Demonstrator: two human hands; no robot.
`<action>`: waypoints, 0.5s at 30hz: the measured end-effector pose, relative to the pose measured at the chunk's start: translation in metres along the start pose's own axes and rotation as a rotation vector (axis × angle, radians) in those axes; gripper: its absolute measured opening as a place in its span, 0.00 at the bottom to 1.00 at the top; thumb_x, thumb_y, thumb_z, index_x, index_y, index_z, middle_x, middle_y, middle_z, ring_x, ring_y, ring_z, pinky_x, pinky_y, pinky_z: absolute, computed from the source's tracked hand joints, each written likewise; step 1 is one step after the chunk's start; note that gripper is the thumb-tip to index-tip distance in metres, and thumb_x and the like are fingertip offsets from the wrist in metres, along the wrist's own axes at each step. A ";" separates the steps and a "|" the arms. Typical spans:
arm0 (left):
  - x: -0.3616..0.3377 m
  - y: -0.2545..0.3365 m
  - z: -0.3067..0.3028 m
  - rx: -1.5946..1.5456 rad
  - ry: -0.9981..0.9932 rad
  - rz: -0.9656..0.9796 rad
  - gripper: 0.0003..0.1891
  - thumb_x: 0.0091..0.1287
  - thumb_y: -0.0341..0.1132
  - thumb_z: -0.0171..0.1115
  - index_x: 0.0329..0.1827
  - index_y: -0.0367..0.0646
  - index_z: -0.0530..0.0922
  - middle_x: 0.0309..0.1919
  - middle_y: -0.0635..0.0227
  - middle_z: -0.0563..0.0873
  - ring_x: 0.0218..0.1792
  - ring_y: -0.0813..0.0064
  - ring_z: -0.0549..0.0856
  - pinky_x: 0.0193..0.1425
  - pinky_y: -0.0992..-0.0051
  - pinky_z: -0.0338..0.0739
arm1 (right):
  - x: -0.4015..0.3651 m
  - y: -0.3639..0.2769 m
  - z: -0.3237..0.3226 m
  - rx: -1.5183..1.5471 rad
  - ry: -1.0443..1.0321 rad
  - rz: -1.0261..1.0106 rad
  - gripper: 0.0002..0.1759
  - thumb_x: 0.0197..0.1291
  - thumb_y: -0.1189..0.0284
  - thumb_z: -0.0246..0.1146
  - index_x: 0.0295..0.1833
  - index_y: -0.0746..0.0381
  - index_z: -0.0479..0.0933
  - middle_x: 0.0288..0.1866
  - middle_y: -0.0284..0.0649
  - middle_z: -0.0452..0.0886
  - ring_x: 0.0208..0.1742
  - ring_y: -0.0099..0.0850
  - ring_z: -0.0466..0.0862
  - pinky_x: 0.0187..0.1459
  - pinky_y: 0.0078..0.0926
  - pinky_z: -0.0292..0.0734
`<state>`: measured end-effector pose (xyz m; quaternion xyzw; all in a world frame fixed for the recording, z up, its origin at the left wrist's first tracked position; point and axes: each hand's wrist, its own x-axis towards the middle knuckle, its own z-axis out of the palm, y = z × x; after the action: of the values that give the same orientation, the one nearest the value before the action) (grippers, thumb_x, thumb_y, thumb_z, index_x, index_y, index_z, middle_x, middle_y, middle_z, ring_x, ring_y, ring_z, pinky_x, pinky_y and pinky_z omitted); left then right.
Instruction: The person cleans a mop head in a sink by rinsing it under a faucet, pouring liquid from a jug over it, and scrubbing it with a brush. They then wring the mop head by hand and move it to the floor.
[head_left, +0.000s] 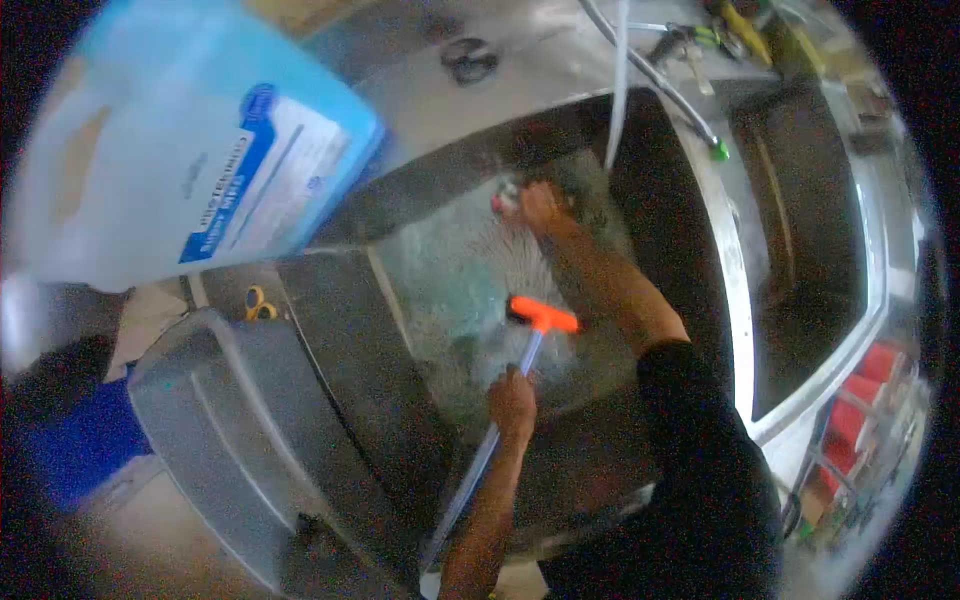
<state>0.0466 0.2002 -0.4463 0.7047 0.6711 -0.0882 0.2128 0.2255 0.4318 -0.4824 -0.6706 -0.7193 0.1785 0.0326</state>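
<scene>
My left hand is closed around the grey pole of a long-handled tool with an orange T-shaped head. That head sits over the cloudy water in a deep metal sink. At the far end of the basin, my right hand reaches down with its fingers curled. Beside those fingers is a small red and whitish thing, blurred, and I cannot tell what it is.
A large translucent blue jug with a label stands at the upper left. Yellow-handled scissors lie near a grey tub. A hose with a green tip hangs by a second basin on the right. Red items are at the lower right.
</scene>
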 end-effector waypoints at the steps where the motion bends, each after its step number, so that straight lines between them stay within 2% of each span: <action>1: -0.007 -0.004 0.006 0.006 -0.025 0.004 0.14 0.63 0.45 0.58 0.36 0.41 0.78 0.26 0.58 0.82 0.28 0.57 0.83 0.31 0.60 0.77 | -0.018 0.008 0.026 -0.013 -0.057 -0.044 0.22 0.62 0.52 0.52 0.39 0.61 0.77 0.34 0.45 0.79 0.33 0.32 0.79 0.34 0.34 0.75; 4: -0.001 0.002 0.004 -0.028 -0.110 -0.042 0.14 0.63 0.45 0.57 0.36 0.41 0.77 0.25 0.57 0.82 0.28 0.57 0.83 0.32 0.59 0.77 | -0.022 0.034 0.098 -0.094 -0.184 -0.255 0.25 0.54 0.49 0.56 0.45 0.59 0.76 0.35 0.45 0.80 0.33 0.35 0.79 0.34 0.32 0.75; 6: -0.007 0.003 -0.004 -0.115 -0.199 -0.171 0.13 0.64 0.44 0.57 0.36 0.41 0.77 0.24 0.57 0.82 0.28 0.55 0.83 0.33 0.59 0.77 | -0.030 0.055 0.121 -0.149 -0.264 -0.347 0.29 0.49 0.47 0.59 0.49 0.57 0.76 0.35 0.45 0.81 0.32 0.38 0.80 0.35 0.30 0.76; 7: 0.004 0.001 -0.005 -0.096 -0.177 -0.166 0.13 0.64 0.44 0.57 0.36 0.41 0.77 0.24 0.57 0.82 0.28 0.55 0.83 0.33 0.59 0.77 | -0.014 0.041 0.110 -0.138 -0.236 -0.348 0.29 0.49 0.47 0.59 0.49 0.57 0.76 0.35 0.45 0.81 0.32 0.38 0.80 0.35 0.30 0.76; 9: 0.004 0.005 -0.003 0.003 -0.064 -0.058 0.14 0.64 0.44 0.57 0.32 0.40 0.78 0.22 0.56 0.81 0.28 0.54 0.83 0.32 0.58 0.77 | -0.003 0.010 0.081 -0.078 -0.232 -0.174 0.26 0.52 0.50 0.59 0.48 0.58 0.77 0.32 0.43 0.80 0.31 0.36 0.80 0.33 0.31 0.76; 10: 0.004 0.009 -0.008 -0.047 -0.135 -0.055 0.15 0.64 0.43 0.57 0.31 0.39 0.78 0.24 0.53 0.81 0.30 0.52 0.82 0.33 0.56 0.76 | -0.011 0.003 0.056 -0.052 -0.252 -0.067 0.25 0.53 0.51 0.59 0.47 0.59 0.77 0.31 0.42 0.80 0.30 0.35 0.79 0.32 0.32 0.77; 12: -0.002 0.004 -0.006 -0.080 -0.130 -0.067 0.15 0.64 0.44 0.57 0.32 0.39 0.78 0.24 0.53 0.81 0.30 0.52 0.83 0.33 0.56 0.76 | -0.003 0.002 0.009 -0.058 -0.260 0.101 0.22 0.55 0.53 0.59 0.46 0.60 0.78 0.27 0.41 0.79 0.29 0.33 0.79 0.31 0.33 0.77; 13: -0.006 0.004 0.004 -0.119 -0.123 -0.080 0.15 0.64 0.44 0.57 0.33 0.39 0.78 0.24 0.53 0.81 0.30 0.53 0.83 0.34 0.56 0.76 | -0.023 -0.001 0.020 -0.048 -0.139 0.037 0.22 0.55 0.53 0.59 0.45 0.60 0.78 0.26 0.41 0.79 0.28 0.34 0.79 0.31 0.34 0.77; 14: -0.010 -0.019 0.057 -0.206 -0.096 -0.062 0.16 0.63 0.45 0.58 0.33 0.38 0.79 0.24 0.54 0.82 0.31 0.54 0.83 0.33 0.59 0.77 | -0.044 0.001 0.039 -0.059 -0.054 -0.051 0.21 0.55 0.53 0.59 0.44 0.60 0.78 0.25 0.41 0.78 0.27 0.35 0.79 0.30 0.35 0.76; 15: -0.022 -0.008 0.051 -0.215 -0.088 -0.052 0.16 0.63 0.45 0.58 0.33 0.38 0.79 0.24 0.54 0.82 0.31 0.54 0.83 0.33 0.59 0.77 | -0.045 0.016 0.048 -0.067 -0.042 -0.060 0.21 0.55 0.53 0.59 0.43 0.60 0.78 0.24 0.41 0.77 0.26 0.36 0.78 0.30 0.37 0.76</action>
<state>0.0455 0.1586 -0.4845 0.6555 0.6848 -0.0520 0.3140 0.2312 0.3778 -0.5238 -0.6456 -0.7452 0.1671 0.0005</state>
